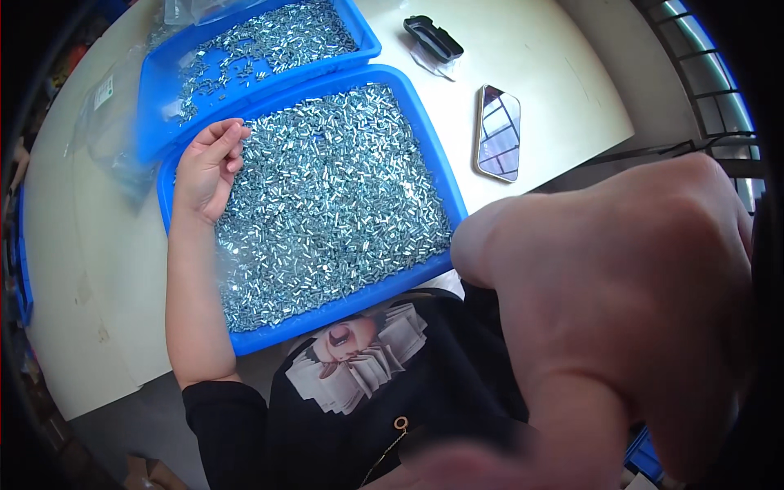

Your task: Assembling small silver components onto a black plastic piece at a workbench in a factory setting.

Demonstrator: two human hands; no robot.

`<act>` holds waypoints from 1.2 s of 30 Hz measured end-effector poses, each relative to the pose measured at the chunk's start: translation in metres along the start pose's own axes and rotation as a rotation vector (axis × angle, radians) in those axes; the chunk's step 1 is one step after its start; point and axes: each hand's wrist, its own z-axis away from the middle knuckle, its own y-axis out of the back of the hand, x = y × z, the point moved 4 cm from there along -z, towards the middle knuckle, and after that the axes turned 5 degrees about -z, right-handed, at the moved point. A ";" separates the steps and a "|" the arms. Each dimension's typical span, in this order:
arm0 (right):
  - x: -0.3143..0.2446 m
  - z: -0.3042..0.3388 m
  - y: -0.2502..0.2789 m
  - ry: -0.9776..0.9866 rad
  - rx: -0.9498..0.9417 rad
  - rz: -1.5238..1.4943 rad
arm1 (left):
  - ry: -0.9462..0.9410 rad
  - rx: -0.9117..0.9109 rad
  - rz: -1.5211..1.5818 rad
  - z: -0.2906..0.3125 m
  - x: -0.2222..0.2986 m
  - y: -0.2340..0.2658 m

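Observation:
A blue plastic tray (441, 167) full of small silvery metal pieces (335, 188), short and cylinder-like, lies in front of me. Over its left rim is my left hand (211, 170), thumb and fingers pinched together; whatever may be between the fingertips is too small to make out. My right hand (621, 269) is raised very close to the camera at the right, bent at the wrist and large in the picture. Its back faces me, so its fingers are hidden, along with anything they may hold.
Behind the near tray stands a second blue tray (369, 38), partly filled with similar pieces. A phone (497, 135) and an open black case (434, 38) lie on the pale table (563, 82) to the right. Clear plastic bags (114, 135) sit at the left.

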 end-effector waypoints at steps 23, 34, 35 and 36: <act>0.030 0.098 0.242 -0.229 1.075 1.321 | -0.250 0.199 -0.340 0.019 0.020 -0.015; 0.017 0.098 0.237 -0.218 0.904 1.456 | -0.158 0.102 -0.109 0.011 0.011 -0.017; 0.015 0.100 0.234 -0.249 0.929 1.468 | -0.166 0.100 -0.122 0.011 0.011 -0.019; 0.013 0.104 0.236 -0.260 0.955 1.516 | -0.170 0.101 -0.140 0.010 0.009 -0.020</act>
